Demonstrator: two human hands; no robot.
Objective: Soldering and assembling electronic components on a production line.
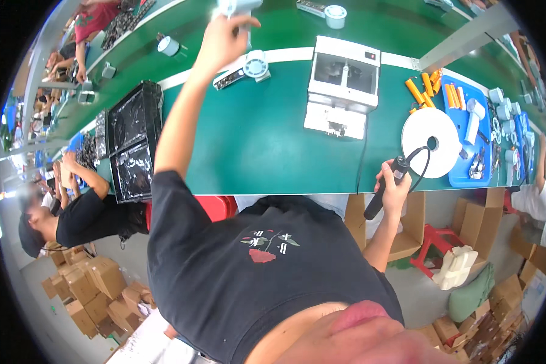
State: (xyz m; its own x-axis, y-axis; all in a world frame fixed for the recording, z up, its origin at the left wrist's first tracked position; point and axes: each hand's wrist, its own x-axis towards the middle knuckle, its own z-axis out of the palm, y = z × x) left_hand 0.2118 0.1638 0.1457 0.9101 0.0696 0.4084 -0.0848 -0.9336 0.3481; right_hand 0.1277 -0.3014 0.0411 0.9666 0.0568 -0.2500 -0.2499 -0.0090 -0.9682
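Observation:
My left hand [223,43] is stretched far out over the green belt, fingers extended and apart, right at a pale blue and white fan-like device [239,6]. The fingers overlap that device, and whether they touch it I cannot make out. Just below lies another pale handheld fan [256,65] with its round head to the right and an open handle showing dark parts. At the bench's near edge my right hand [392,189] is closed around a black electric screwdriver [383,197], held tilted, its cable looping up to the right. A white disc [415,142] with a central hole lies beside it.
A white boxy machine [344,79] stands mid-bench, its cable running to the near edge. Black trays [129,164] sit at the left. Orange cylinders [414,91] and a blue tray [461,176] of parts lie right. A metal post [467,39] rises behind. Co-workers are on both sides.

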